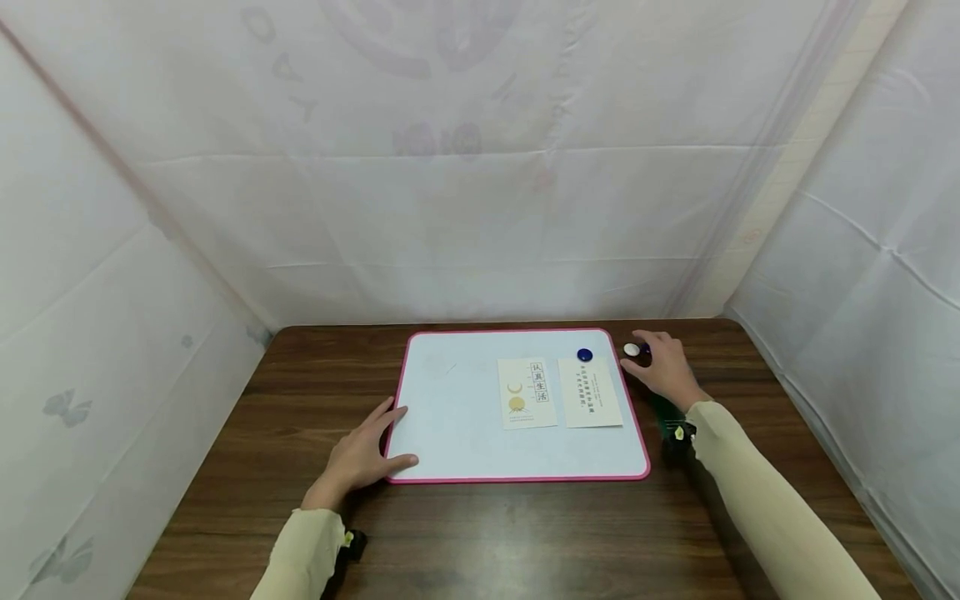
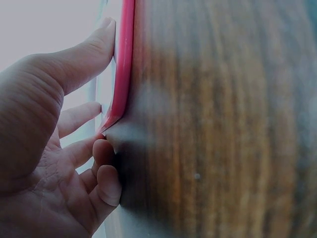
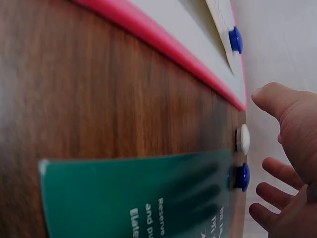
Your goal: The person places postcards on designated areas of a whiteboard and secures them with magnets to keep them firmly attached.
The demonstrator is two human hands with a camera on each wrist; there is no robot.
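Whiteboard [image 1: 456, 417], spread left hand [image 1: 362, 450] on its edge, right hand [image 1: 666, 368], fingers apart, near white magnet [image 1: 632, 349]

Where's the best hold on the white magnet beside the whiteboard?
From above, probably: pinch the near and far edges of the white magnet, a round button on the table, because the whiteboard flanks it on the left and a blue magnet closely on the right.

My sleeves [image 1: 765, 483] are pale yellow, the board [image 1: 450, 425] white edged with pink, the cards [image 1: 528, 414] cream with dark print, the discs [image 1: 585, 355] blue and white, the sheet [image 3: 119, 188] green, the tabletop [image 1: 487, 533] brown-grained.
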